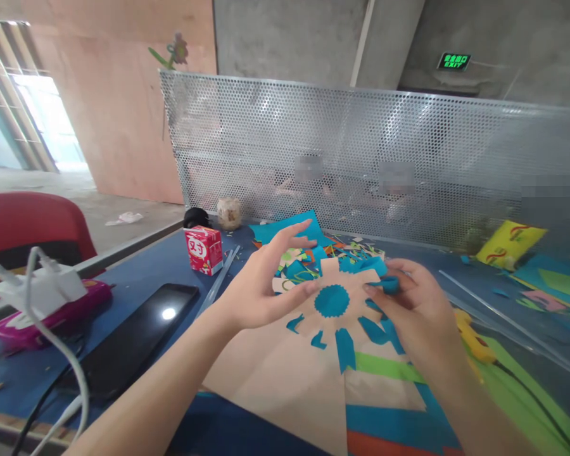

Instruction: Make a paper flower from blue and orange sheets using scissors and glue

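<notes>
**Head view: hands at a blue paper flower**

Head view: the left hand (pixel 266 282) is spread and grasps nothing, with one fingertip resting on the upper edge of the tan sheet (pixel 285 373). The right hand (pixel 420 313) pinches a blue scrap (pixel 388 284) just above the sheet's right side. On the sheet, between the hands, lies a scalloped blue disc (pixel 331 301) with blue petals (pixel 344 348) fanned below it. Coloured offcuts (pixel 308 256) are heaped behind.

To the left stands a red carton (pixel 203 249); its white label bears characters too small to read surely. A dark phone (pixel 137 335) lies near it, and a white charger (pixel 42 288) sits on a magenta case (pixel 52 320). A mesh screen (pixel 361 152) backs the table (pixel 147 269). High on the wall, a green sign (pixel 454 61) reads "EXIT".
</notes>
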Demonstrator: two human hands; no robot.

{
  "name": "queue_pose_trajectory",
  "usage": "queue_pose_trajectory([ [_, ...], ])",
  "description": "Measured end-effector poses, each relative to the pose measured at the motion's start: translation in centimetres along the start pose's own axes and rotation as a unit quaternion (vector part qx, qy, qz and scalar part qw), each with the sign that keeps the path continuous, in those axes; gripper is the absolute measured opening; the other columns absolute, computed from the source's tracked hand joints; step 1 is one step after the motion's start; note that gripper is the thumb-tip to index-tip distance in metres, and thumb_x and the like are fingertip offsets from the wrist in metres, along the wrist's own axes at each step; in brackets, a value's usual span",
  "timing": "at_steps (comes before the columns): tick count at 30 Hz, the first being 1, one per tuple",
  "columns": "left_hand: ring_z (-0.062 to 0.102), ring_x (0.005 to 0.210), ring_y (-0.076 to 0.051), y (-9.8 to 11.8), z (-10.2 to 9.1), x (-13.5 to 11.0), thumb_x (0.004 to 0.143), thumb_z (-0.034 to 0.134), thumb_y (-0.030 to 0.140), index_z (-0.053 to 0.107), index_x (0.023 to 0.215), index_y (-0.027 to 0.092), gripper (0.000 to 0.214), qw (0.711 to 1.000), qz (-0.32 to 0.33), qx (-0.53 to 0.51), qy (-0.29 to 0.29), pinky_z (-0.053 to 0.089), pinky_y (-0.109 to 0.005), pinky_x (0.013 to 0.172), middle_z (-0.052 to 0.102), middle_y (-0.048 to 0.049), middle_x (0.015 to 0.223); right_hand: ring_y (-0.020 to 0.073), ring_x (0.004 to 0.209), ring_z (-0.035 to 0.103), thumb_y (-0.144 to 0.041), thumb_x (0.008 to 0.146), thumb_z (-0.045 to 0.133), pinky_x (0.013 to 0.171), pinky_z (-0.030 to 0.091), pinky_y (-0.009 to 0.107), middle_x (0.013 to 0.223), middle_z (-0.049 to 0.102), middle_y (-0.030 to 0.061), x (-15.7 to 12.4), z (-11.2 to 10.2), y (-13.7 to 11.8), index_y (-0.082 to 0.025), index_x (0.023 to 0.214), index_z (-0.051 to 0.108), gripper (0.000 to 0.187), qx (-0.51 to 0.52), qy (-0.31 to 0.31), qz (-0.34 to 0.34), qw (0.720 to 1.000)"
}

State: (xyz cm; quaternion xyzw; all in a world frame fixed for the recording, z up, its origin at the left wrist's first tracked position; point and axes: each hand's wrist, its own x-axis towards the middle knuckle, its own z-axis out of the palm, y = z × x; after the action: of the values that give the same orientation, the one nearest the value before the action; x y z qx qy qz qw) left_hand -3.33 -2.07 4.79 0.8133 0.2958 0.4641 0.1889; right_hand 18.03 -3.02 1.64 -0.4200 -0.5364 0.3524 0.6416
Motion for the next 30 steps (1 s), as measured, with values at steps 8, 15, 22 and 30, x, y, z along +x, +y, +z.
queue_pose_trajectory([
  [8,0.049,0.106,-0.021,0.4,0.8,0.1,0.069,0.066,0.026,0.037,0.126,0.022,0.064,0.980,-0.104,-0.168,-0.009,0.037,-0.035,0.093,0.056,-0.0080,0.109,0.0109,0.065,0.058,-0.026,0.062,0.073,0.053,0.050,0.020,0.079,0.062,-0.0022,-0.1,0.2,0.1,-0.024,0.091,0.049,0.037,-0.013,0.001,-0.017,1.000],
  [15,0.054,0.092,-0.017,0.0,1.3,0.5,0.063,0.071,0.024,0.043,0.120,0.021,0.064,0.955,-0.146,-0.258,0.002,0.046,-0.025,0.072,0.058,-0.0033,0.089,0.0125,0.064,0.059,-0.028,0.061,0.073,0.051,0.050,0.022,0.079,0.061,-0.0022,-0.1,0.2,0.0,-0.025,0.090,0.048,0.038,-0.027,0.020,-0.016,0.999],
  [22,0.053,0.061,-0.009,-0.3,1.8,0.6,0.067,0.067,0.026,0.048,0.112,0.020,0.049,0.960,-0.177,-0.212,0.047,0.042,-0.019,0.051,0.059,0.0003,0.076,0.0112,0.070,0.060,-0.024,0.064,0.072,0.059,0.051,0.021,0.082,0.062,-0.0024,-0.2,0.4,0.3,-0.025,0.090,0.048,0.036,-0.017,0.008,-0.019,1.000],
  [30,0.054,0.060,-0.010,-0.6,1.7,0.8,0.066,0.068,0.026,0.050,0.111,0.020,0.049,0.956,-0.196,-0.208,0.060,0.042,-0.020,0.049,0.062,-0.0001,0.075,0.0090,0.061,0.058,-0.026,0.060,0.075,0.050,0.049,0.018,0.076,0.059,-0.0048,0.2,0.1,1.0,-0.025,0.093,0.050,0.041,0.033,-0.013,0.051,0.998],
])
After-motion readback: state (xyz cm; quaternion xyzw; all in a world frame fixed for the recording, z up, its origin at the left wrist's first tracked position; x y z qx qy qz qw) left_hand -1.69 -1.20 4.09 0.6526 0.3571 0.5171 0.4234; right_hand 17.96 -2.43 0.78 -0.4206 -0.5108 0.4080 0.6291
